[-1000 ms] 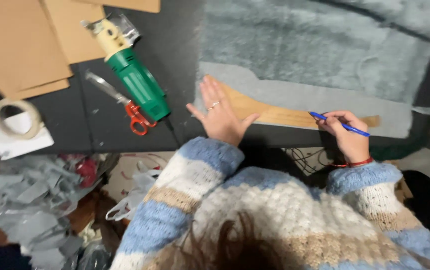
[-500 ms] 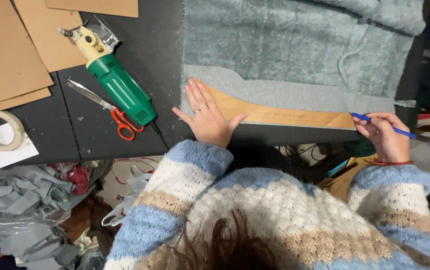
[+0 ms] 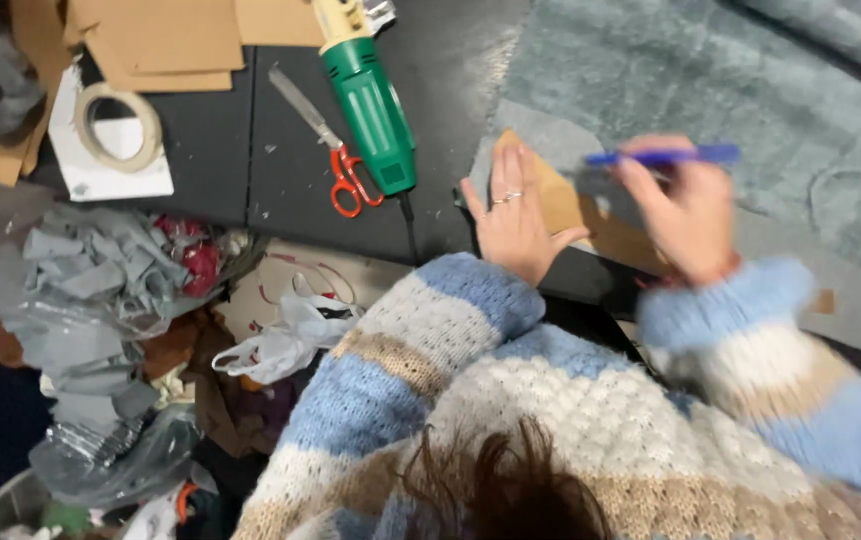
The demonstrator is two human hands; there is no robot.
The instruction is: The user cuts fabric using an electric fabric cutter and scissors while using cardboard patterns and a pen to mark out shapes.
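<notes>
Left hand (image 3: 514, 222): flat, fingers spread and straight, palm down on the left end of the brown pattern (image 3: 561, 205) — holding nothing, only pressing.
Right hand (image 3: 686, 215): blurred, raised just over the pattern to the right of the left hand; fingers curled around a blue pen (image 3: 663, 156).
Pen: lies roughly level, pointing left, above the pattern; whether its tip touches anything cannot be told.
Pattern: a long cardboard strip on the grey fabric (image 3: 751, 90), near the bench's near edge; its middle is hidden by the right hand and sleeve.
Fabric: fuzzy grey-green, spread over the right and far part of the black bench (image 3: 201, 150).
Cutter (image 3: 371, 105): green-bodied power tool, left of the left hand, lying far-to-near.
Scissors (image 3: 336, 160): red handles, just left of the cutter — nearly touching it.
Tape (image 3: 116, 125): a roll on white paper, far left.
Cardboard (image 3: 166, 40): brown sheets at the far left edge.
Scraps (image 3: 91, 290): grey offcuts heaped below the bench, left.
</notes>
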